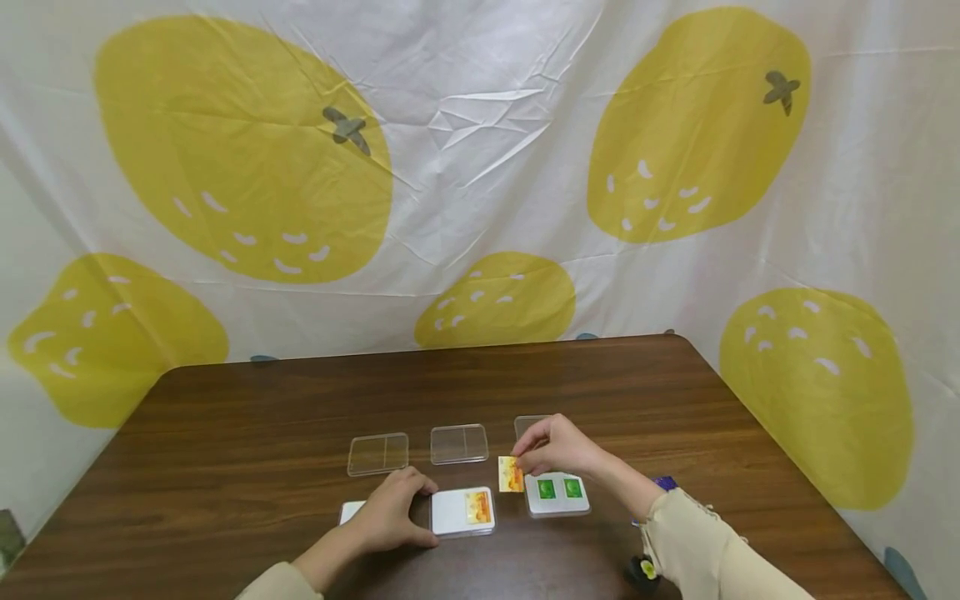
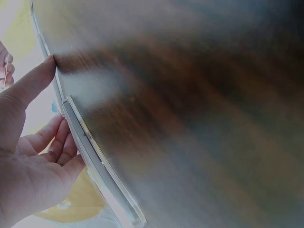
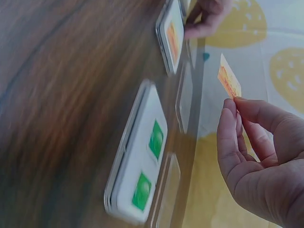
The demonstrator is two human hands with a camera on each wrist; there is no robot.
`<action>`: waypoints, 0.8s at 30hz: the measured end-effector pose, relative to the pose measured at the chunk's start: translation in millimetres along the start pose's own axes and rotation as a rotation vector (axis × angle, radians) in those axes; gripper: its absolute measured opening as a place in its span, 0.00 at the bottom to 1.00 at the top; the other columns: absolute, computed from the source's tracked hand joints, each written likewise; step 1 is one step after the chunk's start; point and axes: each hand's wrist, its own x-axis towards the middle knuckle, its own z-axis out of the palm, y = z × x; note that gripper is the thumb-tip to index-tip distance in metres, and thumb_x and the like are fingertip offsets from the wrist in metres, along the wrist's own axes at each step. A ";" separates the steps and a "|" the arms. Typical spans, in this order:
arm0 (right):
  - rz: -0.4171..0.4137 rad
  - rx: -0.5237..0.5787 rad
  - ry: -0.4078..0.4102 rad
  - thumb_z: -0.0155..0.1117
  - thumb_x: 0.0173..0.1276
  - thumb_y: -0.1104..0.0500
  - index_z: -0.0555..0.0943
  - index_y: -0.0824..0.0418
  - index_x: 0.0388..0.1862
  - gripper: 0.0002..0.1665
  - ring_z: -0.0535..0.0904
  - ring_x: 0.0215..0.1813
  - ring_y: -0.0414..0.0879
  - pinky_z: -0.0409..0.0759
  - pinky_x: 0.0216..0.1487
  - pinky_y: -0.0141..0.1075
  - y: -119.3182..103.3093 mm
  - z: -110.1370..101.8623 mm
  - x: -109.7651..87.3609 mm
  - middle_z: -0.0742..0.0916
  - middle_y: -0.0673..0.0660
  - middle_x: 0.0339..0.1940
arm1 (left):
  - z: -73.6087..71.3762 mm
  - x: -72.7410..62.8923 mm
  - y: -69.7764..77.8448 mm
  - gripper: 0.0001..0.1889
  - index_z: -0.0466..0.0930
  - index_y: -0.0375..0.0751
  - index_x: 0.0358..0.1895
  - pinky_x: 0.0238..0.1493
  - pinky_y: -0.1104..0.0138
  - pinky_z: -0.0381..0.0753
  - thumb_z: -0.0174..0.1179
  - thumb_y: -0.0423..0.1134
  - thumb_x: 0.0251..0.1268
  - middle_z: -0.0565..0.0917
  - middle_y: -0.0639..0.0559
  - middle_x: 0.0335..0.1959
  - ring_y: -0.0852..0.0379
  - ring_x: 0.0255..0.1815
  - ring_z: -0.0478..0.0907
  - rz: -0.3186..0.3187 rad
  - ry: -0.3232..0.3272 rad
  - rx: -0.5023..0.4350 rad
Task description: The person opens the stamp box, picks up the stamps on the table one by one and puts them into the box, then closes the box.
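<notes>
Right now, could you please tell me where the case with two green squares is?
In the head view, that case lies right of centre, just below the right hand, which pinches an orange card, and right of the middle white case.

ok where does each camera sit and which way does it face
Head: head-worn, facing forward and down over the table; left hand, right hand and sleeves show.
Left wrist: on that wrist, looking past the left hand at edge-on cases; part of the right hand shows.
Right wrist: on that wrist, looking past the right hand at an orange card; left hand also shows.
Head and right wrist share the orange card and the case with green pictures.
</notes>
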 end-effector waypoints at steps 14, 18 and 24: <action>-0.001 0.061 -0.045 0.65 0.50 0.72 0.80 0.77 0.30 0.08 0.78 0.23 0.39 0.81 0.28 0.39 4.4 47.8 22.2 0.84 0.58 0.24 | 1.2 -0.3 -1.9 0.28 0.77 0.36 0.40 0.44 0.60 0.71 0.75 0.45 0.31 0.74 0.54 0.35 0.53 0.41 0.70 0.007 0.013 0.000; 0.002 0.056 -0.053 0.65 0.49 0.73 0.80 0.77 0.30 0.08 0.77 0.22 0.38 0.80 0.26 0.35 5.1 60.8 27.2 0.84 0.59 0.23 | 1.4 0.4 -2.7 0.28 0.77 0.36 0.40 0.44 0.60 0.71 0.74 0.45 0.32 0.73 0.54 0.35 0.53 0.41 0.70 -0.001 0.009 -0.003; -0.028 -0.010 -0.034 0.66 0.46 0.73 0.82 0.74 0.27 0.06 0.75 0.21 0.36 0.76 0.22 0.28 5.7 74.3 32.1 0.84 0.58 0.21 | 1.5 0.5 -2.5 0.27 0.77 0.36 0.40 0.44 0.60 0.71 0.74 0.44 0.32 0.73 0.54 0.36 0.53 0.42 0.70 -0.002 0.005 -0.018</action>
